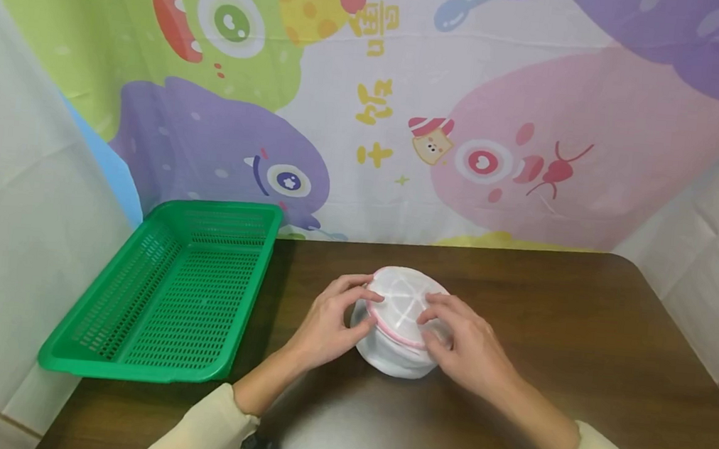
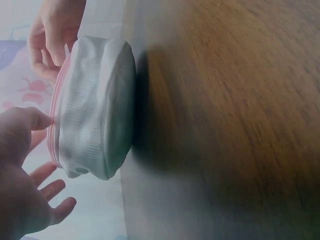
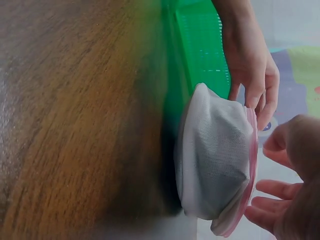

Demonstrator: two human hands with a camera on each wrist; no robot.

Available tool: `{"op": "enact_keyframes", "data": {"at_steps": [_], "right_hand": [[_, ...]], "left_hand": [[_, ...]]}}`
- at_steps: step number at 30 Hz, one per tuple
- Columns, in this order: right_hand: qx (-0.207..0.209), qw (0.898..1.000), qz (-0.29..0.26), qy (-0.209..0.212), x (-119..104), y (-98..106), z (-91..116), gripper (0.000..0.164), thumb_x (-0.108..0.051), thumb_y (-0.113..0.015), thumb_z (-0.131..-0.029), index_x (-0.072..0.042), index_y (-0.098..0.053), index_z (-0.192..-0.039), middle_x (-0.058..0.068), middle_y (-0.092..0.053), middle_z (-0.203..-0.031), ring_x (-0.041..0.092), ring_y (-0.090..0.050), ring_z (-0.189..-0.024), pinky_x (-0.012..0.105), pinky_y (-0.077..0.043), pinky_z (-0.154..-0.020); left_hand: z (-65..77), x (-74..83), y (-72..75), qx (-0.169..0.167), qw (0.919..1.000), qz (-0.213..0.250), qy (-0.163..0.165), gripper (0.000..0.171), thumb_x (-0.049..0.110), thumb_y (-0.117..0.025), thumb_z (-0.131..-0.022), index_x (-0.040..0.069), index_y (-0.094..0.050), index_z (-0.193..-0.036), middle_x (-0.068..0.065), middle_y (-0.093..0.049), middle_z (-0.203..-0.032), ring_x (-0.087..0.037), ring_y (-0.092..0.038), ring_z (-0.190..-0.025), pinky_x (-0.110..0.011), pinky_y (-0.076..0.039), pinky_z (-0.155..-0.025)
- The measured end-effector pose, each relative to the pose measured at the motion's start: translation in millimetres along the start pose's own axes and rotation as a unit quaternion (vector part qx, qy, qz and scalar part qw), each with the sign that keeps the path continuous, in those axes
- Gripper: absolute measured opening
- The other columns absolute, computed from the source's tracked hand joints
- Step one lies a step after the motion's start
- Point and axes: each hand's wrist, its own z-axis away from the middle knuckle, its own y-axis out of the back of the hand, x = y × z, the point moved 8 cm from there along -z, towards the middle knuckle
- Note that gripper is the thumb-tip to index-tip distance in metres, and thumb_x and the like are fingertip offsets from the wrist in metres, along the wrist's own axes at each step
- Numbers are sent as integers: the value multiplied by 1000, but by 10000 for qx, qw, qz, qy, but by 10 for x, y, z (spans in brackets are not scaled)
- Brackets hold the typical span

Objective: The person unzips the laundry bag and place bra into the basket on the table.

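A round white mesh laundry bag (image 1: 396,356) with a pink zip edge stands on the brown table, its pale top crossed by lighter strips. My left hand (image 1: 332,322) is at its left side, with the thumb right at the pink edge and the other fingers loosely spread, as the left wrist view shows. On the opposite side, my right hand (image 1: 465,337) has its bent fingers over the top near the edge. In the right wrist view, the thumb is apart from the laundry bag (image 3: 215,150) and lower fingertips reach its pink rim. Neither hand encloses it.
A green plastic basket (image 1: 237,335) with slotted sides stands at the table's left. Behind the table (image 1: 581,329) hangs a cloth (image 1: 387,205) printed with cartoon monsters. Pale sheets (image 1: 24,174) line both sides.
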Motion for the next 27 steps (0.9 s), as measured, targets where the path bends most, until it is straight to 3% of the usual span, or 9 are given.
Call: {"op": "enact_keyframes", "data": {"at_steps": [9,20,23,27], "right_hand": [[-442,9983,370,64,-55,-47,16,22,-21,-97,-86,-24,-75,-90,12,-76,-146,40,-76,-132,56,-65,-93],[-272,9966,640,450,-102,-75,50,20,-17,-99,-85,-22,-80,-87,15,-77,-144,35,-82,-118,50,-67,-83],[-257,9966,582,529,-112,-78,49,19,-14,-99,-85,-20,-81,-88,15,-77,-143,36,-81,-119,50,-67,-85],[-257,9966,504,593,-121,-83,43,16,-12,-97,-86,-18,-82,-89,16,-77,-142,38,-79,-124,52,-68,-90]], "left_hand": [[13,-33,-8,9,10000,-88,41,14,12,-84,-96,12,-83,-111,-17,-65,-158,-42,-63,-148,-64,-55,-122],[18,-55,-35,84,9999,-50,81,8,10,-83,-95,14,-79,-101,-17,-66,-153,-39,-68,-141,-60,-57,-119],[22,-73,-45,54,9998,-1,165,13,10,-83,-96,12,-79,-108,-17,-66,-154,-39,-67,-142,-60,-57,-120],[30,-83,-47,99,9998,-9,157,36,8,-84,-95,7,-74,-130,-18,-66,-153,-39,-67,-143,-59,-56,-122]]}}
